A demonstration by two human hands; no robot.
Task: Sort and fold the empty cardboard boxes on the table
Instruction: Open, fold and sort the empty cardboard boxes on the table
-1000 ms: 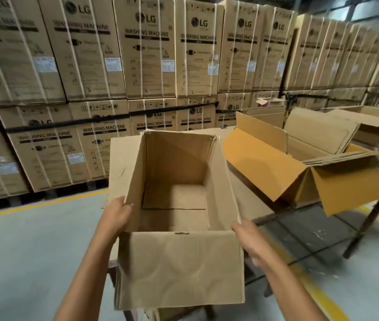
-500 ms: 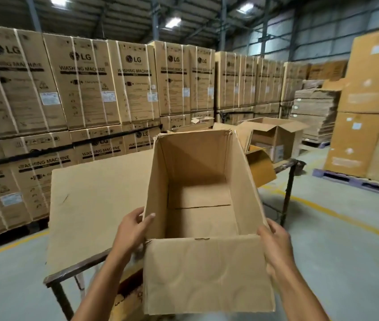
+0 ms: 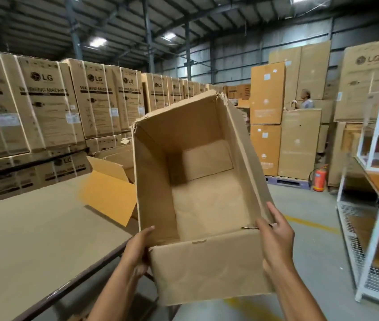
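Holding an open box [image 3: 209, 205] tilted in mid-air, just past the counter's [image 3: 33, 239] edge.
Stacked cartons [image 3: 45, 100] fill 10 o'clock; the counter spreads at 8 o'clock, with a second box [image 3: 107, 188] lying on it at 9. The held box sits at centre, mouth facing the camera. The left grip [image 3: 137, 246] clasps its near-left corner at 7 o'clock; the right grip [image 3: 276, 237] clasps the near-right corner at 5.

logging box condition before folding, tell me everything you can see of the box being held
The held box is brown cardboard, open-topped and empty, with its bottom flaps closed inside. Its rim is torn at the far corners, and the near flap hangs down, creased. It is tilted, held up beside the table, and gripped at the near corners by the left hand and right hand.
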